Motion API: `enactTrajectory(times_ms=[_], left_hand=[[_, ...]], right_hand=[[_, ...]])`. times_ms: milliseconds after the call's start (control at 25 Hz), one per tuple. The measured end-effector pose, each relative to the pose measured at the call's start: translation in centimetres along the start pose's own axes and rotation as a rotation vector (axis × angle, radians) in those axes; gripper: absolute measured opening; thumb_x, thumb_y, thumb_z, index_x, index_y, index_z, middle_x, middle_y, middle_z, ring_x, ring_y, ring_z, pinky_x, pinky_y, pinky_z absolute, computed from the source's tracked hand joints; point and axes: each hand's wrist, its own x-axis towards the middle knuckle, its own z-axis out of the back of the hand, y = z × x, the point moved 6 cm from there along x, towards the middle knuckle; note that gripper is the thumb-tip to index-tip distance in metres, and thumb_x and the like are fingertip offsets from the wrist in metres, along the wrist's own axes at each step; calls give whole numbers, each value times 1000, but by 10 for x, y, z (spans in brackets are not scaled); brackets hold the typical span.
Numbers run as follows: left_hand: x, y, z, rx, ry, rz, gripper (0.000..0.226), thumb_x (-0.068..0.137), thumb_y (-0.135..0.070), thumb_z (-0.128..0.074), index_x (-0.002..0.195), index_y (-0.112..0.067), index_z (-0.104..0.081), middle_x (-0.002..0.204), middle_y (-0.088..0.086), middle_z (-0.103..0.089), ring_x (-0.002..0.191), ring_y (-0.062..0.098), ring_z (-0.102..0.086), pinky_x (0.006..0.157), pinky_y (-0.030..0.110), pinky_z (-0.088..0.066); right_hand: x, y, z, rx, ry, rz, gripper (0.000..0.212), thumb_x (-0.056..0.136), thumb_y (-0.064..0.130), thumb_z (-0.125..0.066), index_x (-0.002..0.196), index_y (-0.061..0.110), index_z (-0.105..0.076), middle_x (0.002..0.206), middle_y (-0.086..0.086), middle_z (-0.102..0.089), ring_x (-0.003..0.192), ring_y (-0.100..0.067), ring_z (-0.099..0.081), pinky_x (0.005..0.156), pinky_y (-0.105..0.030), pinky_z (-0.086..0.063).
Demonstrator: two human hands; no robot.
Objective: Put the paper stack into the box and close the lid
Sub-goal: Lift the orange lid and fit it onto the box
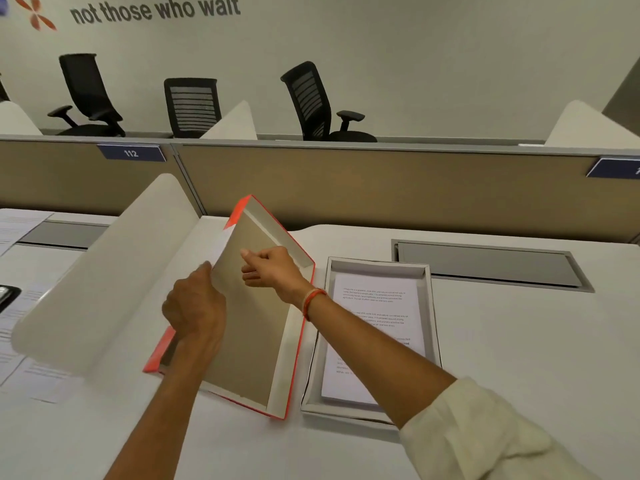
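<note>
We have our left hand [194, 303] pinching the near-left edge of the red-edged lid [256, 317], and our right hand [272, 268], arm crossed over from the right, gripping its inner face higher up with thumb and curled fingers. Held this way, the lid stands tilted on its long edge with the hollow grey inside turned toward us, so we judge that we are lifting it to swing it rightward and over. It rests on the white tabletop [502, 341], just beside the open grey box [431, 327], near edges almost touching, which keeps the carry short. The paper stack [377, 327] already lies flat inside the box, printed side up, its edges clear of the walls, so nothing should catch the lid coming down. Left of us a curved white divider [104, 271] stands close to the lid, with loose printed sheets [31, 372] beyond it.
</note>
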Motion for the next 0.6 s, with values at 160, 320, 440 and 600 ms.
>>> enactTrajectory(times_ms=[160, 320, 440, 600], left_hand=[[-15, -22, 4, 5, -20, -29, 33, 91, -7, -61, 124, -3, -62, 97, 27, -72, 79, 45, -70, 71, 49, -57], [-23, -34, 6, -37, -30, -47, 36, 90, -7, -63, 125, 0, -59, 100, 26, -73, 81, 46, -71, 74, 51, -58], [-30, -41, 9, -44, 15, -53, 41, 92, -8, -61, 132, -2, -54, 107, 26, -71, 87, 45, -71, 79, 52, -57], [-29, -40, 16, -203, 137, -43, 50, 92, -19, -64, 137, -4, -51, 129, 21, -64, 112, 42, -64, 99, 53, -49]], right_hand=[[-1, 10, -8, 55, -11, -36, 46, 92, 36, -63, 104, -8, -68, 103, -26, -72, 93, -39, -73, 82, -42, -62], [-6, 17, -13, 110, -14, -39, 37, 92, 25, -65, 108, -9, -68, 105, -25, -73, 94, -38, -74, 62, -30, -62], [-10, 23, -9, 117, -30, -24, 33, 91, 16, -66, 113, -10, -65, 113, -24, -71, 99, -38, -72, 63, -31, -61], [-15, 29, 4, 98, -24, -7, 29, 92, 3, -63, 114, -16, -61, 121, -27, -67, 107, -41, -69, 74, -39, -62]])
